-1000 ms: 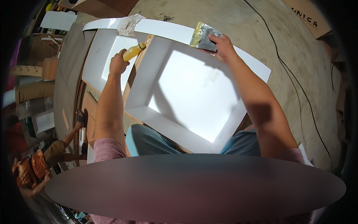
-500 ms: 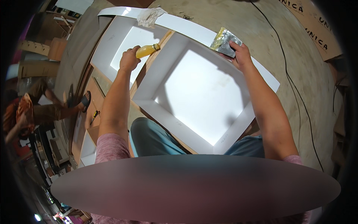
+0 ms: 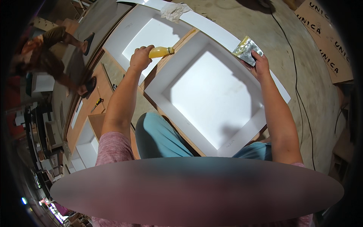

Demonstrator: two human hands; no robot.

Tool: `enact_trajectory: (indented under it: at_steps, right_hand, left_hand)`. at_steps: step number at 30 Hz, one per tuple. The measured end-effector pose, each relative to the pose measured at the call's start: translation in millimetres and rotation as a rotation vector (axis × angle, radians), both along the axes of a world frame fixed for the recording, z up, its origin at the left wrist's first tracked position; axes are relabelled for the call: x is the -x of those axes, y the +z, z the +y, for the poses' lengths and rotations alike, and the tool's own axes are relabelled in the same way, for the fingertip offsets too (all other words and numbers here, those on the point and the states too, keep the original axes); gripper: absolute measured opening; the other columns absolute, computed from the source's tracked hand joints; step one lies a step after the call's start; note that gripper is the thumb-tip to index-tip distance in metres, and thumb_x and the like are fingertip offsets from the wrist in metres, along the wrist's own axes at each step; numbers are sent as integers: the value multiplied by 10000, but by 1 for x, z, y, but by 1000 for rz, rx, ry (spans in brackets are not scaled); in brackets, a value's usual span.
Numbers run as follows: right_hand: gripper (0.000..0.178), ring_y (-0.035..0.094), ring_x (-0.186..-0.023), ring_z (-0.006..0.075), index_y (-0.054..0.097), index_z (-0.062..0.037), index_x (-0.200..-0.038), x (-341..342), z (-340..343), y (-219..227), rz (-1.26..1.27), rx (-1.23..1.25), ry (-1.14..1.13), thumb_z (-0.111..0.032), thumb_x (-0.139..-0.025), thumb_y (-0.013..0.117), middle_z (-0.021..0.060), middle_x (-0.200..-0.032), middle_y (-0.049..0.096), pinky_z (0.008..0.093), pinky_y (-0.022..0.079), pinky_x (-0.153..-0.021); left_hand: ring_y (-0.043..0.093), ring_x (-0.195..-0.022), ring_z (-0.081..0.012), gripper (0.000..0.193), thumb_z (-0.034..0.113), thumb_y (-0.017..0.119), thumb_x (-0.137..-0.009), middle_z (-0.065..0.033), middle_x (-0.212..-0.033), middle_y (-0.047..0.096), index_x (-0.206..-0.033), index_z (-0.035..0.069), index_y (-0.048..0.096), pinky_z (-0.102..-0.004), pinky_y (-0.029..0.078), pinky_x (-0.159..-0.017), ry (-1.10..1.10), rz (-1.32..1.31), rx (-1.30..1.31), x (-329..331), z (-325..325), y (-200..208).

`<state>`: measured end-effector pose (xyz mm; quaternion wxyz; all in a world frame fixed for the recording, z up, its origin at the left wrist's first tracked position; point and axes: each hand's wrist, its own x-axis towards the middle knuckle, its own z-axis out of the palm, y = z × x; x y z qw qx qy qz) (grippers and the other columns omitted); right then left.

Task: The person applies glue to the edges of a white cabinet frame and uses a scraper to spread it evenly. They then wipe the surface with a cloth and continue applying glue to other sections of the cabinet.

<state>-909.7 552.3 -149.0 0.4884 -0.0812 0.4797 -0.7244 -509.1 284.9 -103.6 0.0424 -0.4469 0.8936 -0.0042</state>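
Observation:
A white open box-shaped cabinet (image 3: 211,98) with a bare wooden edge (image 3: 185,41) lies in front of my knees. My left hand (image 3: 140,58) is closed around a yellow bottle (image 3: 159,52), tipped on its side with its dark-ringed neck at the wooden edge. I cannot tell whether anything flows from it. Over the cabinet's far right side, my right hand (image 3: 260,65) grips a flat silver piece (image 3: 248,51) smeared with yellow along one side. Beneath it runs a long white strip (image 3: 211,32) at the cabinet's far edge.
A crumpled pale rag (image 3: 174,12) rests on the far strip. A screwdriver (image 3: 97,104) lies on a brown board at left, near a co-worker's sandalled foot (image 3: 88,87). A black cable (image 3: 295,72) crosses the floor at right, beside a cardboard box (image 3: 321,38).
The whole view has shifted, so the cabinet appears farther right. Along the wooden edge, the bottle's neck has come slightly nearer me. The co-worker's legs have moved; both my grips are unchanged.

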Motion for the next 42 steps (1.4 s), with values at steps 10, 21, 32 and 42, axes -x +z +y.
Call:
enact_trajectory:
  at_steps: [10, 21, 32, 42]
  right_hand:
    - [275, 668, -1019, 294, 527, -14, -1235, 7, -1, -11, 43, 4, 4, -139, -989, 537, 152, -1157, 635, 478, 617, -840]
    - [274, 640, -1061, 275, 540, -24, -1234, 10, 2, -16, 79, 4, 7, -108, -973, 552, 131, -1178, 618, 527, 578, -898]
    - [285, 673, -1003, 303, 522, 10, -1240, 1, 3, -6, 88, 16, -16, -118, -985, 536, 151, -1166, 635, 494, 612, -834]
    - [319, 681, -994, 291, 528, 13, -1247, -6, 6, -2, 117, -3, 0, -142, -972, 571, 151, -1154, 644, 468, 624, -817]
  left_hand:
    - [558, -1161, -322, 637, 54, 774, -745, -75, -1249, 621, -1322, 225, 566, -428, 492, -976, 72, -14, -26, -30, 24, 15]
    - [579, -1122, -293, 534, 103, 731, -799, -60, -1162, 633, -1287, 262, 581, -435, 520, -906, 61, -21, 53, -65, 38, 12]
    - [568, -1134, -311, 598, 55, 759, -738, -58, -1172, 634, -1286, 224, 589, -438, 499, -924, 70, -28, 79, -82, 49, 17]
    - [565, -1138, -302, 561, 46, 719, -762, -56, -1186, 624, -1278, 227, 596, -461, 488, -917, 103, -57, 108, -103, 66, 25]
